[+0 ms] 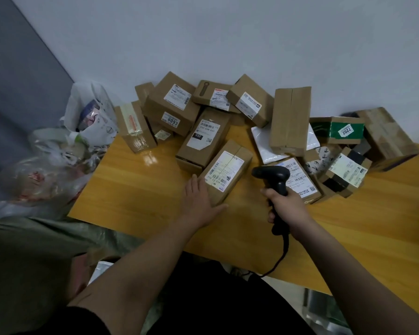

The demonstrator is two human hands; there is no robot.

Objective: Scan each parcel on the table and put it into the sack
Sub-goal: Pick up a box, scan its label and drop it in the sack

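Note:
A long cardboard parcel [230, 168] with a white barcode label lies on the wooden table [140, 189], nearest to me. My left hand [200, 201] rests flat against its near left end, fingers spread along the side. My right hand [284, 204] grips the handle of a black barcode scanner [272, 176], whose head points left toward the parcel's label. Several more cardboard parcels [172, 105] are piled along the wall behind. A grey-green sack [41, 257] lies open at the lower left, below the table edge, with a parcel partly visible inside.
White plastic bags [87, 117] full of items stand left of the table against the grey wall. A white poly mailer [264, 143] lies under an upright box [290, 119]. The scanner's cable [279, 259] runs off the table's near edge.

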